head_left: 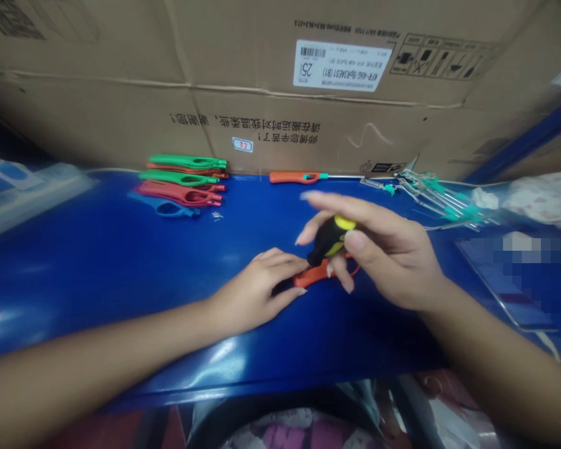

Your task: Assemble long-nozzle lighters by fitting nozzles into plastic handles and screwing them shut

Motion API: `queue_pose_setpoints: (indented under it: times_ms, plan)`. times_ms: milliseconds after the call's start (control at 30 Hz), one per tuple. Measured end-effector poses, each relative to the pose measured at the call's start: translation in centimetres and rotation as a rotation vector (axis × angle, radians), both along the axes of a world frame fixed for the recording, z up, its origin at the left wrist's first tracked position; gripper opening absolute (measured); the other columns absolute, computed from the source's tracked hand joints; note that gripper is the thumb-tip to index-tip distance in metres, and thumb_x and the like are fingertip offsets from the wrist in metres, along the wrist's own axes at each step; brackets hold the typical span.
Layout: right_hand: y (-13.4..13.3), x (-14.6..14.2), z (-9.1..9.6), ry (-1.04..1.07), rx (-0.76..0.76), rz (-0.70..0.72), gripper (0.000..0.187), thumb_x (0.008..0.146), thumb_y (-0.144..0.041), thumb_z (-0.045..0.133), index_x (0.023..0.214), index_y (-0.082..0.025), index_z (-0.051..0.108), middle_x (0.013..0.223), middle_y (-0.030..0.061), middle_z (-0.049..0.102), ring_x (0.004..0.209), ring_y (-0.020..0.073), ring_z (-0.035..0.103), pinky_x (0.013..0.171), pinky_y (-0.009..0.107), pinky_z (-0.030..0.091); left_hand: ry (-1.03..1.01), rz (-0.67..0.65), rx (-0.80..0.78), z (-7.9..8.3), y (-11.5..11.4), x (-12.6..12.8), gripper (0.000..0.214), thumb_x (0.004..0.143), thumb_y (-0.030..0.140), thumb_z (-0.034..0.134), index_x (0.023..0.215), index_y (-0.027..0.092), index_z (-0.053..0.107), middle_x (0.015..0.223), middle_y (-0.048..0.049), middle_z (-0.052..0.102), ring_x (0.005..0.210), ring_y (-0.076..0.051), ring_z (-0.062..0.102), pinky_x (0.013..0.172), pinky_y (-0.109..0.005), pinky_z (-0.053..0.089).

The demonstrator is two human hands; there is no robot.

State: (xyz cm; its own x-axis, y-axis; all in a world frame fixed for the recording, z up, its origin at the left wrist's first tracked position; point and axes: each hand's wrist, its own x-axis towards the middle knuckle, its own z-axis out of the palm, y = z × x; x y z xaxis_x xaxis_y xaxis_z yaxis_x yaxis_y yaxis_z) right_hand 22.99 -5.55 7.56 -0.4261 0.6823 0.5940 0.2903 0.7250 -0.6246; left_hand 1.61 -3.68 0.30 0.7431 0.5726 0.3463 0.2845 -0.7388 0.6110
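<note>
Currently the right hand [397, 255], half curled, has a screwdriver [328, 240] between thumb and fingers above the orange lighter [315, 275], which lies on the table [168, 349]; at the lighter's left end, the left hand [255, 285], loosely bent, pinches it.

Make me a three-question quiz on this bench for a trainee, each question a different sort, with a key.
1. Multiple choice. What does the right hand hold?
A) a green casing
B) a black-and-yellow tool handle
C) a paper label

2. True or false: the left hand rests on the metal rods with teal parts.

3. Short answer. In the pile of casings at the left, what colour is the one nearest the person?

Key
1. B.
2. False; the left hand holds one end of the orange casing, and the metal rods lie farther back and to the right.
3. Blue.
</note>
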Motion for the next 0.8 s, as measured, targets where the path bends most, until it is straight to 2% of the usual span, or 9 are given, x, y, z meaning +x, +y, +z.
queue_pose_setpoints:
  times_ms: [67,133,233,333,400,433,500,600,800]
  plan:
    - [-0.1,-0.1,0.1,0.02,0.089,-0.005,0.03,0.099,-0.025,0.058,0.128,-0.026,0.066,0.104,0.0035,0.074,0.073,0.0128,0.067,0.064,0.027,0.058,-0.002,0.015,0.0,-0.1,0.0,0.0,0.026,0.096,0.026,0.064,0.12,0.018,0.066,0.12,-0.0092,0.071,0.111,-0.024,0.064,0.101,-0.045,0.05]
    - [0.0,0.0,0.3,-0.014,0.254,-0.084,0.024,0.092,-0.024,0.069,0.116,-0.024,0.071,0.093,0.0022,0.074,0.075,0.014,0.067,0.067,0.027,0.058,-0.011,0.022,0.005,0.0,-0.1,0.0,0.027,0.095,0.026,0.065,0.122,0.019,0.066,0.119,-0.0089,0.071,0.11,-0.024,0.064,0.1,-0.044,0.051]
    - [0.2,0.3,0.5,-0.119,0.406,-0.119,0.023,0.094,-0.024,0.065,0.117,-0.022,0.07,0.085,0.0024,0.073,0.076,0.0156,0.067,0.07,0.028,0.057,-0.008,0.021,0.0,0.1,-0.2,0.0,0.029,0.095,0.025,0.065,0.124,0.02,0.065,0.118,-0.008,0.072,0.108,-0.023,0.064,0.098,-0.041,0.052]
    - [0.3,0.6,0.5,-0.113,0.246,-0.008,0.035,0.101,-0.017,0.046,0.131,-0.02,0.062,0.108,0.0074,0.073,0.094,0.0178,0.07,0.082,0.032,0.059,-0.001,0.016,0.004,0.2,-0.2,0.0,0.029,0.096,0.024,0.063,0.125,0.02,0.064,0.119,-0.0078,0.071,0.109,-0.023,0.064,0.099,-0.042,0.051]
    - [0.3,0.5,0.4,-0.05,0.128,0.065,0.037,0.1,-0.015,0.045,0.133,-0.02,0.06,0.117,0.0081,0.072,0.1,0.0182,0.07,0.086,0.034,0.059,0.003,0.012,0.01,0.2,-0.1,0.1,0.031,0.097,0.025,0.063,0.127,0.02,0.063,0.12,-0.0084,0.071,0.111,-0.023,0.064,0.1,-0.042,0.05]
    - [0.3,0.4,0.4,-0.02,0.119,0.073,0.036,0.1,-0.014,0.047,0.131,-0.021,0.061,0.117,0.0075,0.072,0.099,0.0182,0.07,0.086,0.034,0.059,0.006,0.01,0.011,0.2,-0.1,0.1,0.031,0.097,0.025,0.062,0.127,0.019,0.063,0.121,-0.0087,0.07,0.111,-0.023,0.063,0.101,-0.042,0.049]
    - [0.2,0.1,0.3,-0.012,0.195,0.048,0.032,0.097,-0.013,0.054,0.125,-0.021,0.065,0.112,0.0063,0.074,0.097,0.0179,0.07,0.085,0.032,0.059,0.01,0.005,0.007,0.1,-0.1,0.1,0.028,0.097,0.024,0.062,0.124,0.018,0.064,0.12,-0.0087,0.07,0.11,-0.023,0.063,0.1,-0.04,0.049]
    - [-0.3,-0.2,0.5,-0.116,0.317,-0.038,0.029,0.094,-0.012,0.06,0.121,-0.019,0.067,0.105,0.0052,0.075,0.096,0.0163,0.07,0.085,0.028,0.057,-0.002,0.011,-0.005,0.0,-0.1,0.1,0.022,0.096,0.024,0.064,0.116,0.016,0.066,0.114,-0.0081,0.071,0.107,-0.022,0.063,0.097,-0.038,0.05]
    - [-1.3,-0.7,1.3,-0.254,0.379,-0.081,0.022,0.097,-0.025,0.063,0.117,-0.017,0.069,0.098,0.005,0.073,0.088,0.0126,0.07,0.075,0.022,0.054,-0.033,-0.016,-0.024,-0.1,-0.1,0.1,0.015,0.1,0.026,0.057,0.109,0.018,0.065,0.111,-0.0063,0.071,0.105,-0.022,0.065,0.094,-0.038,0.05]
